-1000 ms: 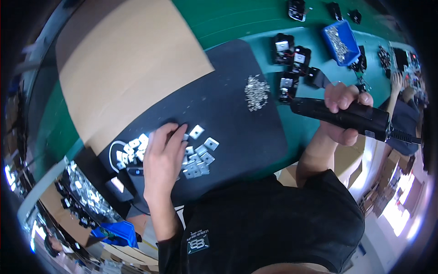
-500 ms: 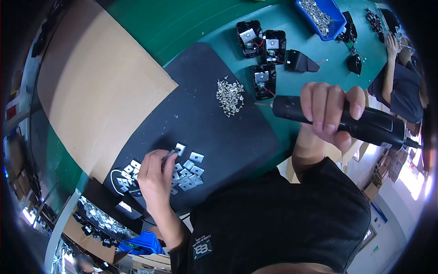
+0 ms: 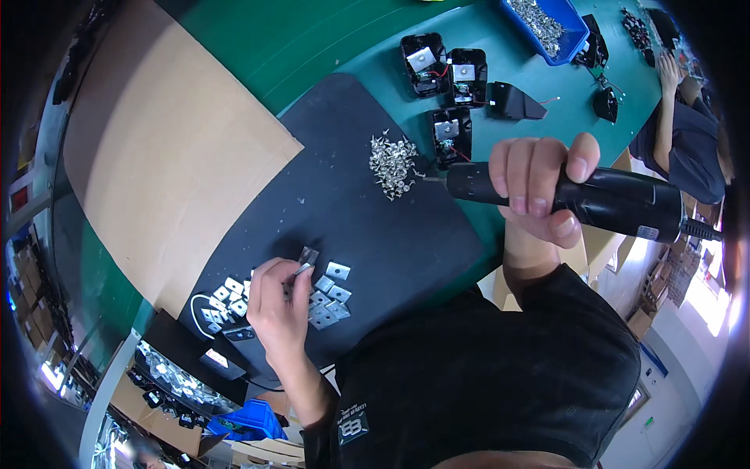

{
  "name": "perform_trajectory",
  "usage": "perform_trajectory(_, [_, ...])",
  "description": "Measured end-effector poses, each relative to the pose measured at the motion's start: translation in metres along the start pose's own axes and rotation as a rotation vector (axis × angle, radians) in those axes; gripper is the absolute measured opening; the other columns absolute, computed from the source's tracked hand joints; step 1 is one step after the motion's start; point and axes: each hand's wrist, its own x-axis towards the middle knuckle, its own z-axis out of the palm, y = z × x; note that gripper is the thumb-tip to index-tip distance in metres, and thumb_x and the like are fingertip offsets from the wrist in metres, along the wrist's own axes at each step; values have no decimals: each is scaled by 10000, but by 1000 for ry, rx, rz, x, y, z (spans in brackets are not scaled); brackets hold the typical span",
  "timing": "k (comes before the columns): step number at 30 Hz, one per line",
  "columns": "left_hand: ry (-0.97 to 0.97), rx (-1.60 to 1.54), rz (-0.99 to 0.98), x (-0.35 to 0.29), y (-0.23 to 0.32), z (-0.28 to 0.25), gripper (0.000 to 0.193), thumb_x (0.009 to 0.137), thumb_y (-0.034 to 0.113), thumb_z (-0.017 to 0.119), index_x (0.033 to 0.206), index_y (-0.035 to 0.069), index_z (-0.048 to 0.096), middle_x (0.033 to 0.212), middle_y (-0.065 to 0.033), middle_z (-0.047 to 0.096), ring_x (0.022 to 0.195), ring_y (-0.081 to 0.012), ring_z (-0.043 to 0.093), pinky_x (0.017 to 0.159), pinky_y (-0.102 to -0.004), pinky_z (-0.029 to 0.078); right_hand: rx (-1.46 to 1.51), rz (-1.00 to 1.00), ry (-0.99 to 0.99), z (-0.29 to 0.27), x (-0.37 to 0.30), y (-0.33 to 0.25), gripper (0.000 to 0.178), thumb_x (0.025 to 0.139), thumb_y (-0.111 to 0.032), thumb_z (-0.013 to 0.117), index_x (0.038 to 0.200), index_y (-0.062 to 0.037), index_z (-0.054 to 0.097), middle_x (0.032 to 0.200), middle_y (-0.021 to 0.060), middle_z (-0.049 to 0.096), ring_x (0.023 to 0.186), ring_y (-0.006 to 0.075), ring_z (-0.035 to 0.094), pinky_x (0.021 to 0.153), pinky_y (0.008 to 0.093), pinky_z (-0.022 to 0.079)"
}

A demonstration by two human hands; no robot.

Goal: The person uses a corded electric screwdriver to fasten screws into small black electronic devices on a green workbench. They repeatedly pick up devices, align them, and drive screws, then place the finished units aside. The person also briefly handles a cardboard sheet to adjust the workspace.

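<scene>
Electric screwdriver [image 3: 625, 205], a smooth black plastic cylinder clamped in the right grip [image 3: 541, 187], is above the right of the green tabletop [image 3: 576, 127]. Its long axis runs left to right, bit [image 3: 436, 180] pointing left. Flat tan cardboard [image 3: 172, 148] lies far left, overlapping a dark, round-cornered mat [image 3: 375, 242]. Far right, a blue bin [image 3: 574, 41] holds small metal pieces. Three open black housings [image 3: 432, 94] contain silvery plates [image 3: 421, 59]. The left grip [image 3: 278, 311], fingertips together, is clamped on a flat metal plate [image 3: 309, 255] beside loose plates [image 3: 337, 294]. Shiny screws [image 3: 393, 166] are heaped just beside the bit.
</scene>
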Motion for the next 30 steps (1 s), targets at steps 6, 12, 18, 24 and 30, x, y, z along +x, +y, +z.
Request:
perform_trajectory(6, [30,3,43,36,19,2,195,733,-20,759,858,-6,610,865,-126,638,701,-211,624,612,-290,520,146,-9,-56,-3,1,-11,370,827,-203,728,1082,-150,465,715,-34,564,642,116,556,609,278,439])
perform_trajectory(12, [-39,-65,252,146,65,23,163,735,31,758,834,6,631,852,-107,650,727,-218,639,652,-297,522,314,-125,-54,1,-5,-2,368,745,-28,760,1029,-24,528,712,51,611,608,180,604,544,309,484])
perform_trajectory(18, [-52,-45,539,281,97,60,153,757,112,729,821,0,648,1037,-144,657,900,-307,639,804,-374,501,381,-9,-3,19,3,-4,301,738,-2,758,974,0,572,660,52,603,544,187,574,497,315,459])
perform_trajectory(24, [-95,42,572,320,106,98,155,731,133,748,808,12,690,1135,-137,636,1025,-296,610,882,-383,480,357,141,-54,2,15,-28,202,802,-19,727,967,-8,612,729,77,632,593,239,617,528,343,480])
perform_trajectory(30, [-164,100,533,331,106,118,170,734,143,755,852,31,704,1080,-138,668,1005,-288,637,896,-369,482,399,130,-57,-9,12,-28,223,784,-25,747,971,8,629,730,79,634,588,238,616,523,337,482])
